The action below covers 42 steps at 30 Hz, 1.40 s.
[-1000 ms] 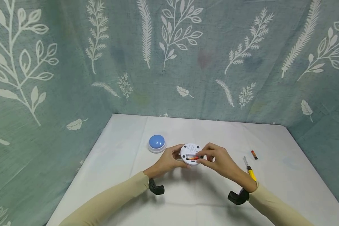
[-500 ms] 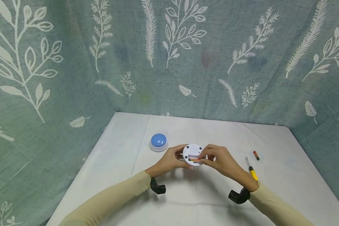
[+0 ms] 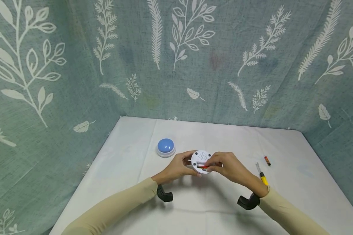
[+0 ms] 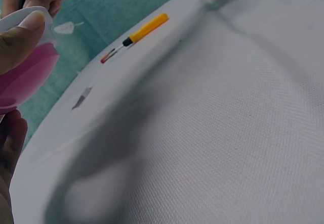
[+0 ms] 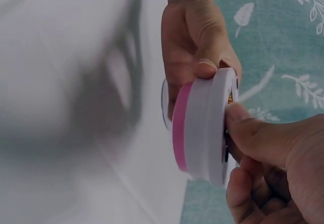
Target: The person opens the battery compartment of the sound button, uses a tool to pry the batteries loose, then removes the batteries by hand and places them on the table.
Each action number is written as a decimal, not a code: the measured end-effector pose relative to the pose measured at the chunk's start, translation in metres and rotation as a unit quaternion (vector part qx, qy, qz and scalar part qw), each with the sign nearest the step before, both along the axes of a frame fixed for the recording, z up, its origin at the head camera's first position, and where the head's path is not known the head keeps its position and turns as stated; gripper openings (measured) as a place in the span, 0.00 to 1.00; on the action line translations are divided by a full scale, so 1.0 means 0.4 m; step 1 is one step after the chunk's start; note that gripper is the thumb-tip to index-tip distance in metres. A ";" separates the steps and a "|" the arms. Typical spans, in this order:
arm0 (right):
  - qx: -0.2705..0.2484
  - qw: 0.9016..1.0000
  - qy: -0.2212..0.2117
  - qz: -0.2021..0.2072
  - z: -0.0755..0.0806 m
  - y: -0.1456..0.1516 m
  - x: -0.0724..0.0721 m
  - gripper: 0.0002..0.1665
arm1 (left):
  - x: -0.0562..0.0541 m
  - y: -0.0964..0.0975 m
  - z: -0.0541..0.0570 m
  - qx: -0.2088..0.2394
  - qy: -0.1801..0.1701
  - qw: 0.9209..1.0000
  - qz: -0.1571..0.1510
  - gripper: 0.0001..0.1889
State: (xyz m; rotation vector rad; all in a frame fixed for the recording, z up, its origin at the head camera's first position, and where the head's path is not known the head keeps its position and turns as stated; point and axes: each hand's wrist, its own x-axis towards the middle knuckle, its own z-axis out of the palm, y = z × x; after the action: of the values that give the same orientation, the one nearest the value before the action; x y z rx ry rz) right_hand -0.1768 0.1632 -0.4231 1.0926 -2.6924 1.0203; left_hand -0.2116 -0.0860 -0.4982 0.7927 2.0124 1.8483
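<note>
One round device [image 3: 202,156] between both hands [image 3: 177,167] [image 3: 230,168]

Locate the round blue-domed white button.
In the head view, the round blue-domed white button sits on the white tabletop, left of centre, just beyond the person's left hand.

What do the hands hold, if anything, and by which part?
The left hand grips the round white device by its edge; whether the right hand pinches the battery in it cannot be told.

Two hands are in sight, one left hand [image 3: 177,167], one right hand [image 3: 230,166]; two round buttons, one blue button [image 3: 165,145], one pink button [image 5: 202,128]; two visible batteries, one loose battery [image 3: 267,161], one slotted battery [image 3: 201,166]; one screwdriver [image 3: 263,178].
</note>
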 end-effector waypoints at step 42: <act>0.005 0.968 0.110 -0.226 -0.039 0.286 0.014 0.11 | -0.011 0.011 0.005 0.039 -0.037 0.998 0.011 0.47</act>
State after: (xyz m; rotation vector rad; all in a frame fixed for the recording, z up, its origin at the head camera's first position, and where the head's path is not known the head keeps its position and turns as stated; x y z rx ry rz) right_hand -0.1711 0.2776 -0.4388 0.5103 -2.5849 0.7555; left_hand -0.2159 -0.0817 -0.4962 0.7154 1.9215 1.9495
